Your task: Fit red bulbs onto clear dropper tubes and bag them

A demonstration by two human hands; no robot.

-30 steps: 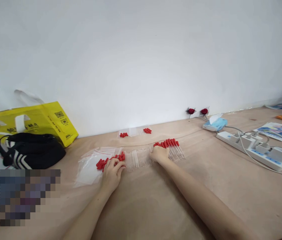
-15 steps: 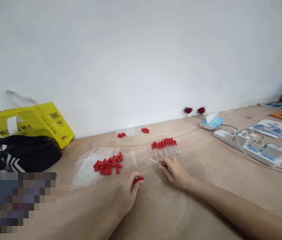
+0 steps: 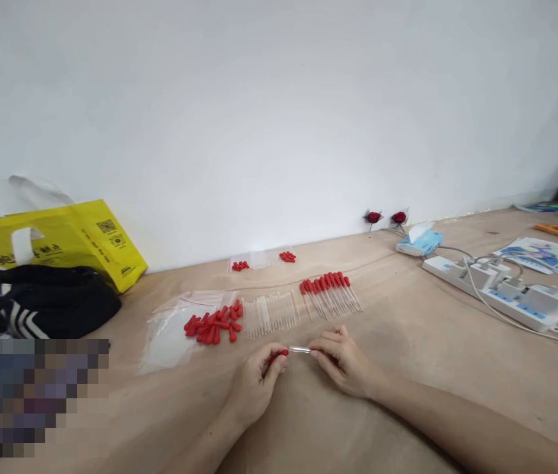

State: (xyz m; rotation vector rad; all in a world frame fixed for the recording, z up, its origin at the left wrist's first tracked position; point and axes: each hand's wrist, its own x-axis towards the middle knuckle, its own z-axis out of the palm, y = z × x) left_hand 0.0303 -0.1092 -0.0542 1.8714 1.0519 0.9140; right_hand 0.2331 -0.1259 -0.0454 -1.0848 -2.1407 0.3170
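Between the thumb and fingers of my left hand is a red rubber bulb, mostly covered by the fingers. My right hand pinches a clear glass tube, whose free end points at the bulb with a small gap between them. Beyond my hands lies a row of clear tubes. To its left, loose red bulbs rest partly on clear plastic bags. On the right of the row, several tubes with red bulbs fitted lie side by side.
Near the wall is a small clear bag with red bulbs. A yellow bag and a black bag stand left. On the right are a power strip with cables, a tissue pack, papers and two red flowers.
My right hand has come nearer and slightly left, carrying the glass tube away from the rows to the bulb. The tube now lies nearly level. My left hand has barely moved.
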